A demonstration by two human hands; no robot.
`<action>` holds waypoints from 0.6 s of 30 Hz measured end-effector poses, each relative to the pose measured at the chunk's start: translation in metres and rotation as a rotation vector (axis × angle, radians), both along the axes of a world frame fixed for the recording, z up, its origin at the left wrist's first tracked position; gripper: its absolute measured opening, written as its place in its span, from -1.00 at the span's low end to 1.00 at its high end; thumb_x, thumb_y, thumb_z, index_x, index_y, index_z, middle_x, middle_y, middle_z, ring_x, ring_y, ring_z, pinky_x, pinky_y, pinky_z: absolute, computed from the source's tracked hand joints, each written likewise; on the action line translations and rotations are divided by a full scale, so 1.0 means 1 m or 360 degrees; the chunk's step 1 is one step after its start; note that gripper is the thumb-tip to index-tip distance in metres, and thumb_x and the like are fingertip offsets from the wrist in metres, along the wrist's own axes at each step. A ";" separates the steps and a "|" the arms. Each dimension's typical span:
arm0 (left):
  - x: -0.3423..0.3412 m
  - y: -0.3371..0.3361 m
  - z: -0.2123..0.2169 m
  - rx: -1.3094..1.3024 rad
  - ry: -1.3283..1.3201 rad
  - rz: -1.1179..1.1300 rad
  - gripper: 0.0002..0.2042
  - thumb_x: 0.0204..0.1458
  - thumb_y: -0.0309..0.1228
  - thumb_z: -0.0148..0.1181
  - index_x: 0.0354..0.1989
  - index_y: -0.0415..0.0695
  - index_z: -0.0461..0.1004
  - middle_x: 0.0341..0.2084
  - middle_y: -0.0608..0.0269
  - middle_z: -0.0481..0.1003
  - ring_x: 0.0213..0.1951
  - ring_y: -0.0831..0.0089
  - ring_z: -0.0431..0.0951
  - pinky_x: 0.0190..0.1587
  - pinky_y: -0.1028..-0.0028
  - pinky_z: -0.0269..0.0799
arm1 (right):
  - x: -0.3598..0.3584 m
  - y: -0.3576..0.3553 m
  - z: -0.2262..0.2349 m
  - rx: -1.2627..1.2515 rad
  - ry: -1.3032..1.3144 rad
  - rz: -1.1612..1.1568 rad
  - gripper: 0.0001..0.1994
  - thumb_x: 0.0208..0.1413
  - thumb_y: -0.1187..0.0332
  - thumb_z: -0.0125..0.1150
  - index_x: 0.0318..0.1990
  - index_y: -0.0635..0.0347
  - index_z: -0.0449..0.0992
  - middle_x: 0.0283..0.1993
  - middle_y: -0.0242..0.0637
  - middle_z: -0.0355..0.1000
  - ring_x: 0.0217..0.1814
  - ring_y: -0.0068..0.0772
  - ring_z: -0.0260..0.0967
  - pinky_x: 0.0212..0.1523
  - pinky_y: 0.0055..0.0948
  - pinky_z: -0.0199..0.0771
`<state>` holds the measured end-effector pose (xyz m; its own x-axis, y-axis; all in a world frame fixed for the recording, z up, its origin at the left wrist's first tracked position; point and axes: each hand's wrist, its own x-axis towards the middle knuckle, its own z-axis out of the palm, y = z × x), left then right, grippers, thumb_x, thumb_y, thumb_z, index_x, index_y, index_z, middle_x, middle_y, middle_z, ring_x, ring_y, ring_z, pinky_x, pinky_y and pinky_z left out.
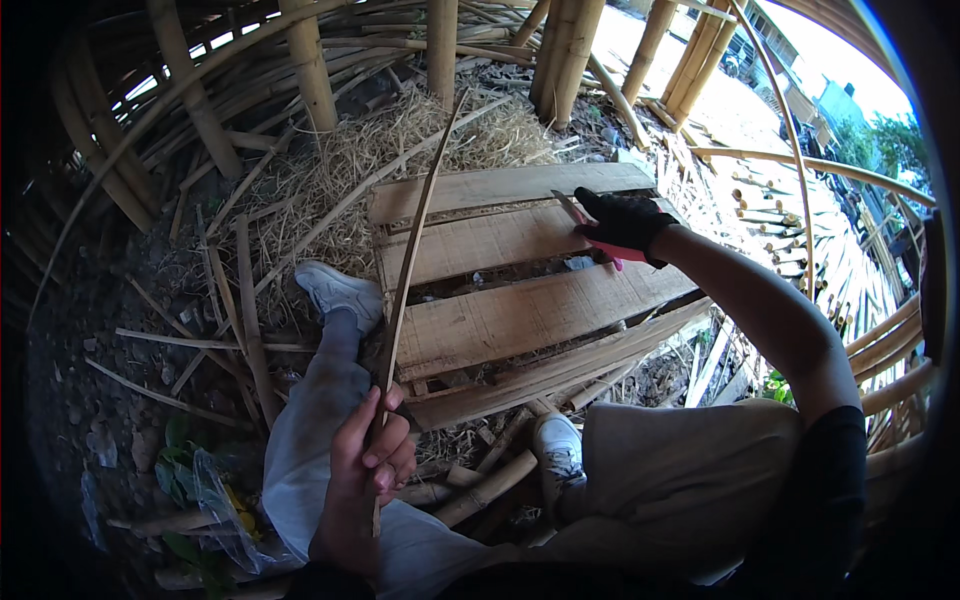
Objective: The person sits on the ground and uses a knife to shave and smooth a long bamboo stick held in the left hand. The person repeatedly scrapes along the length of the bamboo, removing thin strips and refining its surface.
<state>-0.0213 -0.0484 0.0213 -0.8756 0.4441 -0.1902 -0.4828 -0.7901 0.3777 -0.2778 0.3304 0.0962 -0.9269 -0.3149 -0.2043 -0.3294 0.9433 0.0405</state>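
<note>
My left hand (375, 450) is bare and closed around a long, thin bamboo strip (415, 235). The strip stands nearly upright, its top end reaching past the far edge of a low slatted wooden platform (490, 320). Over the right part of that platform is my right hand (615, 222), in a black glove with pink-red showing underneath. Its fingers are closed on a knife, whose short blade (568, 206) points away to the far left over the boards. The glove hides most of the handle.
Bamboo posts (440, 50) stand behind a heap of pale shavings (470, 140). Loose bamboo strips (250, 320) lie on the left, beside a clear plastic bag (225, 510). Cut bamboo poles (765, 210) are stacked at the right. My shoes (340, 290) flank the platform's near side.
</note>
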 end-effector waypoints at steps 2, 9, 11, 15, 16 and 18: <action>-0.001 0.002 -0.001 -0.0023 0.0017 -0.0033 -0.70 0.46 -0.09 -0.34 -0.12 -0.02 0.24 -0.85 0.55 0.12 -0.87 0.63 0.25 -0.78 0.54 0.15 | 0.004 0.003 -0.005 -0.0027 0.0180 0.0030 -0.31 0.25 -0.11 0.07 0.38 0.15 0.20 0.10 0.11 0.48 0.22 0.14 0.41 0.20 -0.01 0.37; 0.000 0.005 -0.004 -0.0050 -0.0018 -0.0094 -0.70 0.46 -0.08 -0.36 -0.12 -0.01 0.23 -0.84 0.56 0.11 -0.87 0.63 0.23 -0.78 0.55 0.14 | 0.015 -0.017 0.004 0.0199 0.0082 0.0106 -0.18 0.24 -0.27 -0.04 0.46 0.14 0.10 0.39 0.12 0.19 0.38 0.16 0.26 0.33 -0.03 0.28; -0.001 0.009 -0.002 0.0030 -0.0048 -0.0062 -0.72 0.47 -0.14 -0.36 -0.10 -0.05 0.23 -0.84 0.51 0.16 -0.88 0.59 0.24 -0.81 0.55 0.07 | 0.014 -0.010 -0.007 0.0284 0.0194 0.0169 -0.12 0.24 -0.33 -0.10 0.50 0.14 0.03 0.45 0.11 0.09 0.44 0.18 0.17 0.40 -0.04 0.21; 0.000 0.009 -0.003 0.0009 -0.0048 -0.0039 -0.73 0.47 -0.16 -0.35 -0.09 -0.06 0.22 -0.85 0.50 0.17 -0.88 0.58 0.24 -0.83 0.56 0.04 | 0.023 -0.023 -0.002 0.0171 -0.0178 -0.0010 -0.05 0.22 -0.41 -0.20 0.54 0.09 -0.11 0.50 0.14 -0.05 0.55 0.19 -0.05 0.50 -0.06 0.04; 0.000 0.010 -0.003 0.0005 -0.0047 -0.0043 -0.72 0.47 -0.16 -0.35 -0.09 -0.06 0.22 -0.85 0.50 0.17 -0.88 0.59 0.24 -0.82 0.56 0.04 | 0.023 -0.026 -0.002 0.0168 -0.0220 -0.0052 -0.04 0.21 -0.44 -0.24 0.55 0.07 -0.14 0.55 0.17 -0.16 0.59 0.19 -0.15 0.53 -0.08 -0.03; -0.001 0.011 -0.003 -0.0005 -0.0046 -0.0048 -0.72 0.47 -0.15 -0.36 -0.09 -0.06 0.22 -0.85 0.51 0.16 -0.88 0.59 0.24 -0.82 0.56 0.04 | 0.023 -0.027 -0.002 0.0154 -0.0265 -0.0086 -0.02 0.21 -0.47 -0.27 0.56 0.06 -0.17 0.60 0.19 -0.26 0.63 0.19 -0.25 0.56 -0.09 -0.10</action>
